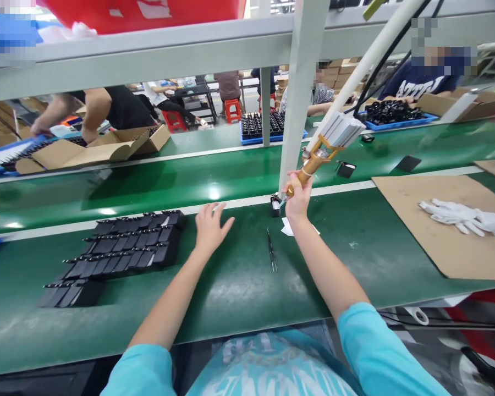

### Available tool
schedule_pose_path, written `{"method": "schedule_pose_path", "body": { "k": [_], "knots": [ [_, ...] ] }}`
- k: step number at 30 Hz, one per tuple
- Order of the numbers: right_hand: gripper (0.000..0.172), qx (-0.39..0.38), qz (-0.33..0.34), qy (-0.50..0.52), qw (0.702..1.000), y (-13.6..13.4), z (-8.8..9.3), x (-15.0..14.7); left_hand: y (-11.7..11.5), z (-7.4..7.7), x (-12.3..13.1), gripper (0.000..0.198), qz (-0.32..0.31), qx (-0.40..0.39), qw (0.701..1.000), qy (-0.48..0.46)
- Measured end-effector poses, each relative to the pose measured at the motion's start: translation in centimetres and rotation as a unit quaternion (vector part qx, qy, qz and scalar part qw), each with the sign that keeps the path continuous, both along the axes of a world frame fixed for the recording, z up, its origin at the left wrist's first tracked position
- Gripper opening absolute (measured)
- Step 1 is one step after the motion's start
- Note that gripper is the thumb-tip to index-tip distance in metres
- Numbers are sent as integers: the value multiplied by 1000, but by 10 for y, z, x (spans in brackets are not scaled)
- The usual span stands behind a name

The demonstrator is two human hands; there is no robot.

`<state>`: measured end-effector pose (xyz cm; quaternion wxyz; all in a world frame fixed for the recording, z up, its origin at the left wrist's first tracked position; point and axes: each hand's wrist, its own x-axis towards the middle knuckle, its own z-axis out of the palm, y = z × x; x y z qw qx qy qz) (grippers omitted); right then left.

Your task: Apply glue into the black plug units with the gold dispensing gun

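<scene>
My right hand (299,199) is closed round the gold handle of a hanging tool (318,155), whose white hose runs up to the right. The tool's tip points down at a small black part (275,204) standing on the green mat by the white strip. My left hand (210,226) lies open and flat on the mat, fingers spread, just right of several rows of black parts (124,248). Black tweezers (271,250) lie between my two arms. A white slip of paper (287,226) lies under my right wrist.
A cardboard sheet (433,225) with white gloves (464,217) on it lies at the right. A grey post (303,82) rises behind the tool. Across the green belt (190,179), other people work at cardboard boxes (94,148) and blue trays (256,126) of black parts.
</scene>
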<state>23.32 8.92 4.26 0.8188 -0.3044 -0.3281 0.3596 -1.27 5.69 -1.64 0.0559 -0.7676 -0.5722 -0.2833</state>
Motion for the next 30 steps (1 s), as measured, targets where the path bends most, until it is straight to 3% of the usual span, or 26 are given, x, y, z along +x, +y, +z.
{"method": "schedule_pose_path", "body": {
  "k": [3, 5, 8, 10, 13, 16, 19, 22, 27, 30],
  "knots": [
    [23, 7, 10, -10, 1000, -1, -1, -3, 17, -8, 52, 69, -122, -95, 987, -32],
    [21, 13, 14, -13, 1000, -2, -2, -6, 31, -15, 92, 77, -157, -138, 977, -52],
    [20, 21, 24, -9, 999, -5, -2, -9, 49, -23, 139, 71, -149, -165, 972, -80],
    [20, 21, 32, -8, 999, -7, -1, -12, 56, -23, 152, 58, -135, -163, 973, -97],
    [21, 16, 39, -12, 999, -10, 1, -17, 60, -18, 138, 50, -116, -162, 973, -115],
    [23, 16, 45, -13, 999, -12, 2, -22, 53, -11, 92, 52, -123, -184, 968, -117],
    [23, 19, 57, -15, 998, -14, 3, -26, 32, -6, 41, 54, -164, -234, 951, -119],
    [21, 22, 68, -18, 997, -17, 4, -29, 5, -5, 9, 57, -207, -269, 931, -134],
    [20, 33, 82, -14, 996, -22, 6, -33, -19, -21, 2, 70, -167, -219, 926, -258],
    [19, 39, 98, -4, 994, -26, 7, -36, -19, -32, 6, 63, -166, -201, 893, -368]
  ]
}}
